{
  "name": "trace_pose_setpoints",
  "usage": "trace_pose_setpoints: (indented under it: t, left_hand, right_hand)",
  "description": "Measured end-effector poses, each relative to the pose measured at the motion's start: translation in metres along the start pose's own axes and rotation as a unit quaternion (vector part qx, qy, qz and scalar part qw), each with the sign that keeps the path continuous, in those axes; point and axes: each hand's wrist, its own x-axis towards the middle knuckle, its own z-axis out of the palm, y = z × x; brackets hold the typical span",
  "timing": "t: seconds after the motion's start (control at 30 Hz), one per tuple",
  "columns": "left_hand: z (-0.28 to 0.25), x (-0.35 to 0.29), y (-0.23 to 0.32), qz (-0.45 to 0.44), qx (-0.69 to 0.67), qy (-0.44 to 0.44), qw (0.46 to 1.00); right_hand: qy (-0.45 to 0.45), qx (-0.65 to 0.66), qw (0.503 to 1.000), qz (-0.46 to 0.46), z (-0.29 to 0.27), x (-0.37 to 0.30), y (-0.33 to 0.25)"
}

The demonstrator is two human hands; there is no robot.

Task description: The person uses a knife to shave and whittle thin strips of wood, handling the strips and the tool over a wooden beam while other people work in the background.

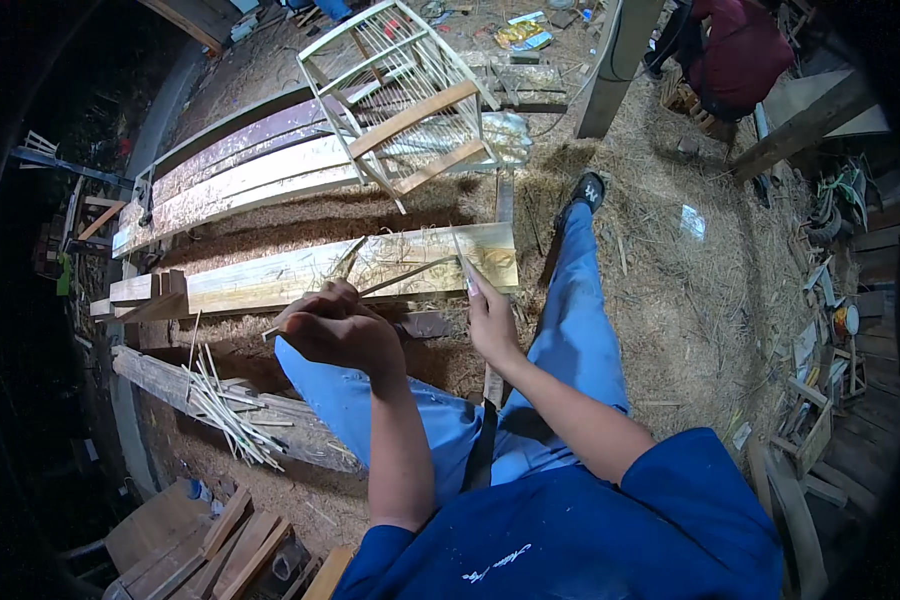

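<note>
My left hand (345, 330) is closed around a thin wooden strip (410, 277). One end pokes out left of the fist, and the strip slants up to the right. In my right hand (492, 318) is a knife (458, 243) with a narrow, pointed blade aimed away from me; the fingers cover its handle. The strip's far end meets the blade just above my right fingers. Both hands are over the near edge of a pale plank (270, 283) strewn with shavings.
A slatted wooden frame (410, 100) rests on long boards beyond the plank. Thin sticks (228, 405) lie piled on a beam at left. A post (618, 70) stands ahead, with a crouching person (740, 60) to its right. Shavings cover the ground (680, 310).
</note>
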Motion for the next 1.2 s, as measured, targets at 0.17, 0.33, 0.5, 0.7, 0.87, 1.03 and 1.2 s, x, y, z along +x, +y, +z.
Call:
trace_pose_setpoints:
  t: [0.17,0.33,0.5,0.7,0.87,1.03,1.2]
  left_hand:
    - [-0.026,0.020,-0.007,-0.044,0.021,-0.032,0.998]
    - [-0.064,0.046,-0.024,-0.029,0.121,-0.068,0.990]
    - [-0.091,0.065,-0.036,-0.124,0.050,-0.105,0.985]
    - [-0.094,0.068,-0.037,-0.132,0.071,-0.104,0.983]
    - [-0.101,0.070,-0.037,-0.138,0.074,-0.092,0.983]
    - [-0.105,0.073,-0.036,-0.175,0.057,-0.059,0.981]
    - [-0.105,0.071,-0.037,-0.220,0.013,-0.072,0.973]
  right_hand:
    - [0.006,-0.009,1.000,0.003,-0.012,0.000,0.006]
    - [0.016,0.020,1.000,0.007,-0.019,0.011,0.015]
    - [0.030,0.018,0.998,0.054,-0.019,0.018,0.020]
    - [-0.045,0.066,0.994,0.071,-0.012,0.010,-0.004]
    - [-0.054,0.072,0.994,0.059,-0.003,0.005,-0.017]
    - [0.064,0.000,0.998,0.017,-0.011,0.014,-0.007]
    - [0.081,0.090,0.992,0.039,-0.026,0.023,-0.014]
